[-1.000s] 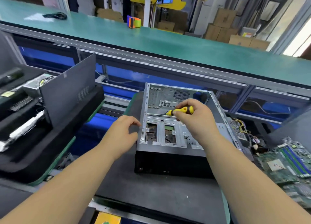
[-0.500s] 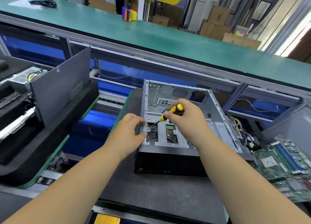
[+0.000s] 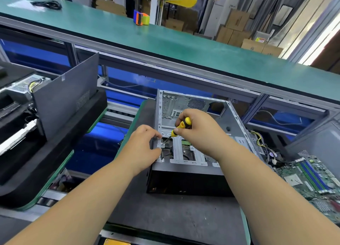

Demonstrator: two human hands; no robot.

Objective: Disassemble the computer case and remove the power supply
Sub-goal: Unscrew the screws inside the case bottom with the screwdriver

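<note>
An open grey computer case (image 3: 233, 121) lies on its side on a dark mat (image 3: 165, 217), its black front facing me. My right hand (image 3: 200, 132) grips a yellow-and-black screwdriver (image 3: 181, 126), whose tip sits on a screw at the near left corner of the drive cage (image 3: 176, 152). My left hand (image 3: 145, 147) holds the case's left edge by that corner, fingers curled on the metal. A power supply (image 3: 255, 143) with yellow and black wires lies just right of the case.
A green motherboard (image 3: 311, 178) lies at the right. A dark side panel (image 3: 66, 95) leans on black cases (image 3: 20, 152) stacked at the left. Behind runs a green conveyor (image 3: 184, 46) with a tape dispenser (image 3: 141, 18) and a black cable (image 3: 47, 4).
The screwdriver swung from lying level over the case to pointing down at the corner screw. My left hand moved right and took hold of the case's left edge.
</note>
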